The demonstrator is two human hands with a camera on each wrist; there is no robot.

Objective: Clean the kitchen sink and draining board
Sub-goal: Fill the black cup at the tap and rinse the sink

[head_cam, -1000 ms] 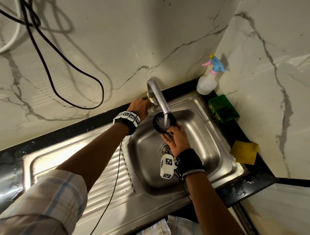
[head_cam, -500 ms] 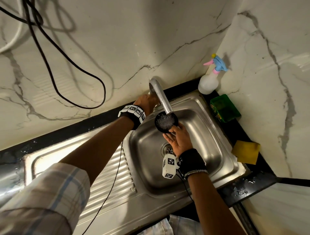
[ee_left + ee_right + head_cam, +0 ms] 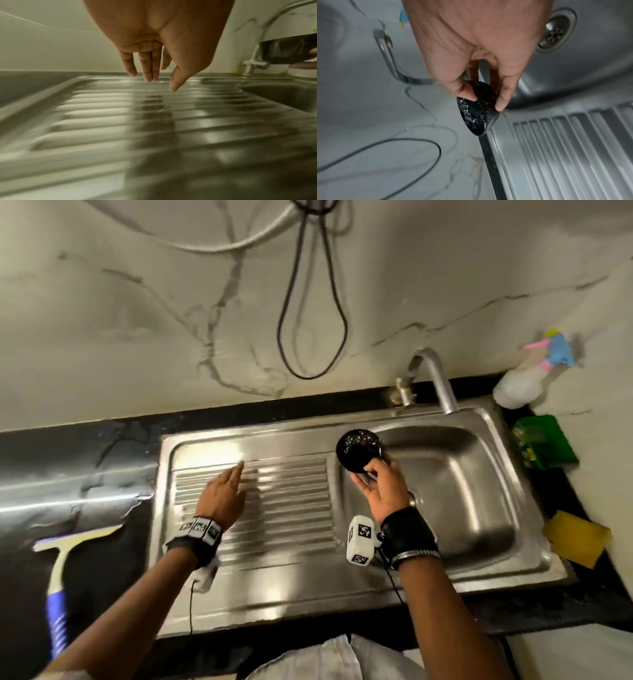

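- Since the earlier frame, the small black bowl (image 3: 360,451) is leaving the tap (image 3: 432,378); the right hand (image 3: 383,491) is pinching it, water inside, at the sink basin (image 3: 479,474) edge beside the draining board (image 3: 291,494), probably for rinsing.
- Left hand (image 3: 222,494) is hovering spread over the ridges.
- Squeegee (image 3: 61,563), spray bottle (image 3: 524,381), green scourer (image 3: 544,443) and yellow cloth (image 3: 575,537) are lying outside; nothing is obstructing.

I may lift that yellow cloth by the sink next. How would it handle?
The yellow cloth lies flat and thin on the counter's edge, so it probably feels light and floppy, drooping when pinched at a corner. Pushed, it would likely slide or bunch rather than roll.
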